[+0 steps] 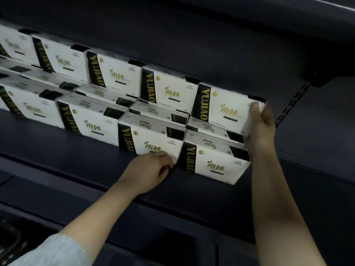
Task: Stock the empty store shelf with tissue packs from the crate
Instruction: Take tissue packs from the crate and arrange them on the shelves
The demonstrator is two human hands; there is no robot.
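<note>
Several white tissue packs with black-and-gold "YUJIAO" bands stand in two stepped rows on the dark shelf [80, 158]. My right hand [261, 123] grips the right end of the rightmost upper pack [226, 110], thumb on its front, fingers round its side. That pack stands upright on flat-lying packs. My left hand [151, 169] rests low on the shelf with curled fingers touching the bottom front corner of a front-row pack [151, 141]. Beside it stands the rightmost front pack [215, 164]. The crate is not clearly in view.
The shelf runs on bare to the right of the packs, up to a slotted upright [292, 104]. Another shelf board [211, 31] hangs close overhead. Below the front edge lies a lower dark shelf [172, 237]; a dark object shows at bottom left [11, 239].
</note>
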